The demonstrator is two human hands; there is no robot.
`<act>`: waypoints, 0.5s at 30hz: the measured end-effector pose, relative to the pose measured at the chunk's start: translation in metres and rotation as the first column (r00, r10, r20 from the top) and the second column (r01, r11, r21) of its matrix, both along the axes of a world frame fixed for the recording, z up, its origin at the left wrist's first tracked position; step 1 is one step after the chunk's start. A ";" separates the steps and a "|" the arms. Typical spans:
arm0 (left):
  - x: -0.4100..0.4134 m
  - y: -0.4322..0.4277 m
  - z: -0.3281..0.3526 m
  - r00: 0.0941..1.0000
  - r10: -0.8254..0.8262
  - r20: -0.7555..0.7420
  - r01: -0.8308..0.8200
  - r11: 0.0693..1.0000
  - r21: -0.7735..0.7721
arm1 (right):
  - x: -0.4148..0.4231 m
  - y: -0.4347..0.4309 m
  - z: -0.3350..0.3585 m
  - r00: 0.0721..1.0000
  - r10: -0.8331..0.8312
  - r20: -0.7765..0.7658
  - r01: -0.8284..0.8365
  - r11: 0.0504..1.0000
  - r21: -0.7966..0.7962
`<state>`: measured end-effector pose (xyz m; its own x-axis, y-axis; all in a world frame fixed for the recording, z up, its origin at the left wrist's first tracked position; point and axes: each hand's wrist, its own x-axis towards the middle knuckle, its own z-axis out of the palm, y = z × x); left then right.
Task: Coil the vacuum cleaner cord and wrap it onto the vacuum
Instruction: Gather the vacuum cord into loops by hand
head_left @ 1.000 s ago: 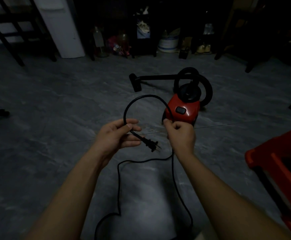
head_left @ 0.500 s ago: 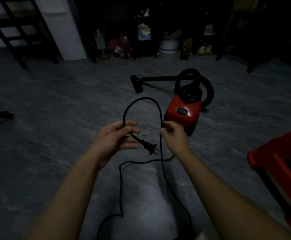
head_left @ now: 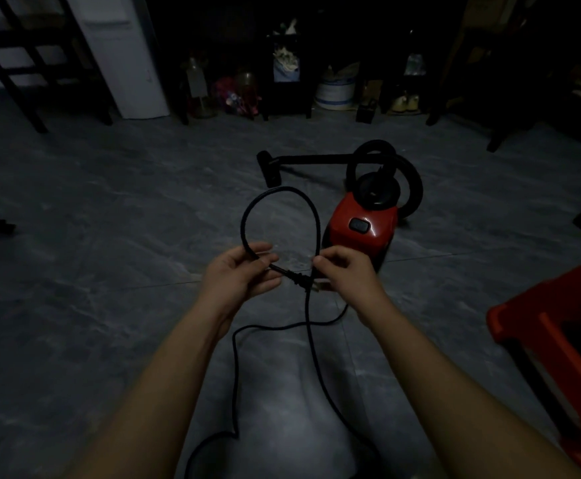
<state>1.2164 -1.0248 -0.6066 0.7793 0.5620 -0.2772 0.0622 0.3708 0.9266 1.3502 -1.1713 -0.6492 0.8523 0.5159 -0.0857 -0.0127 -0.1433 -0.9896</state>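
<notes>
Centre frame, a person's left hand (head_left: 237, 276) grips the black cord (head_left: 282, 189) just behind its plug (head_left: 296, 279), while the right hand (head_left: 346, 275) pinches the loop's other side. The red vacuum (head_left: 359, 228) sits on the floor (head_left: 109, 236) just beyond.

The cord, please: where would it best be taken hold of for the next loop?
Pinch the cord on its straight run below the plug, coming from the right with the right hand; that run hangs free to the floor, while the left hand holds the loop at its base.
</notes>
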 end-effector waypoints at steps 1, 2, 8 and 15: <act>0.003 -0.001 -0.003 1.000 0.026 -0.001 -0.026 1.000 0.002 | -0.001 -0.001 0.004 1.000 0.004 -0.024 -0.003 1.000 0.021; 0.005 -0.003 -0.006 0.999 0.051 -0.004 -0.051 0.999 0.008 | -0.002 -0.002 0.006 0.999 0.009 -0.031 -0.008 0.999 0.034; 0.015 -0.010 -0.020 0.993 0.116 -0.026 -0.116 0.993 -0.017 | -0.004 -0.012 0.009 1.000 0.010 -0.024 -0.009 0.999 0.050; 0.026 -0.020 -0.025 0.992 0.119 -0.031 -0.120 0.993 -0.014 | -0.013 -0.016 0.014 0.998 0.038 0.040 -0.039 0.999 0.011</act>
